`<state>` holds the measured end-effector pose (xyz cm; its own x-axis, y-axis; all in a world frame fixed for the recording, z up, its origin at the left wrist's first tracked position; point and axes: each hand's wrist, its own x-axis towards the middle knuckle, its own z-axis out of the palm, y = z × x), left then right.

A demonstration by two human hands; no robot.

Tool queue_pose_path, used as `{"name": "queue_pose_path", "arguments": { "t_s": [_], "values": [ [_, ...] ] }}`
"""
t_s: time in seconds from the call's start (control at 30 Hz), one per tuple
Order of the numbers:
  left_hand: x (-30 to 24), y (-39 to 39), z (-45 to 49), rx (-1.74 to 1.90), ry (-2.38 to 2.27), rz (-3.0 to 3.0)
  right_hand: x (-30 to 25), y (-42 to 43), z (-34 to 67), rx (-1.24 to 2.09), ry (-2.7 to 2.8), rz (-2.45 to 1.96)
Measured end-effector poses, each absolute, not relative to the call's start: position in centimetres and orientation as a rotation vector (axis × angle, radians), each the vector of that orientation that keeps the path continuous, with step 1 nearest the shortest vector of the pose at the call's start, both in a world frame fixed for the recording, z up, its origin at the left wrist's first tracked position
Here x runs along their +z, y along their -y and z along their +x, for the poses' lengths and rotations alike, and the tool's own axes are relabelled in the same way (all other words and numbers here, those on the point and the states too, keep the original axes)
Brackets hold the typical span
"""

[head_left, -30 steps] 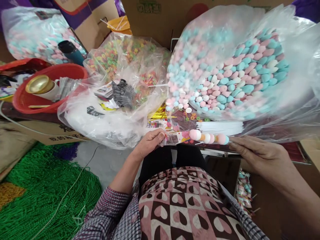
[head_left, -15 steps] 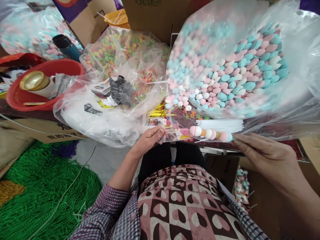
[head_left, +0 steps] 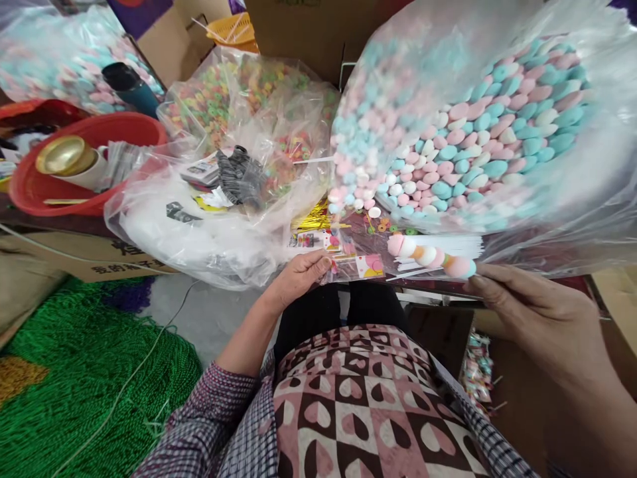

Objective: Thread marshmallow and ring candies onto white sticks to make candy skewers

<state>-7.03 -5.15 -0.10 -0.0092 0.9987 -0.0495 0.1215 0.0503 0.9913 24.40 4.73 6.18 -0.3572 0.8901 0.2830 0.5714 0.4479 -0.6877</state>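
Observation:
My left hand (head_left: pixel 304 275) pinches the end of a small clear wrapper bag (head_left: pixel 365 265) printed with pink and yellow. To its right, my right hand (head_left: pixel 530 305) grips the end of a candy skewer (head_left: pixel 432 257), strung with pink, white and blue marshmallows and orange rings. The skewer is tilted, its far end up and left, apart from the bag's mouth. Its stick is mostly hidden by my fingers. White sticks (head_left: pixel 450 244) lie just behind the skewer, and gold twist ties (head_left: pixel 317 218) lie behind the bag.
A big clear bag of marshmallows (head_left: pixel 478 146) stands at the back right, a bag of gummy rings (head_left: pixel 223 93) at the back left. A red basin (head_left: pixel 30 179) holds a cup and a gold bowl. Green cord (head_left: pixel 99 372) heaps on the floor.
The skewer has moved right and its far end has tilted up, away from the bag's mouth. My right hand has shifted slightly right; my left hand stays nearly in place.

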Motion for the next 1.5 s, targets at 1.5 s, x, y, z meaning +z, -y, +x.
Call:
{"name": "queue_pose_path", "arguments": {
  "t_s": [1.5],
  "values": [
    [-2.5,4.5,-4.5,1.455,-1.436,1.128,4.2,-3.2,20.6,1.637,1.626,-1.221]
  ]
}}
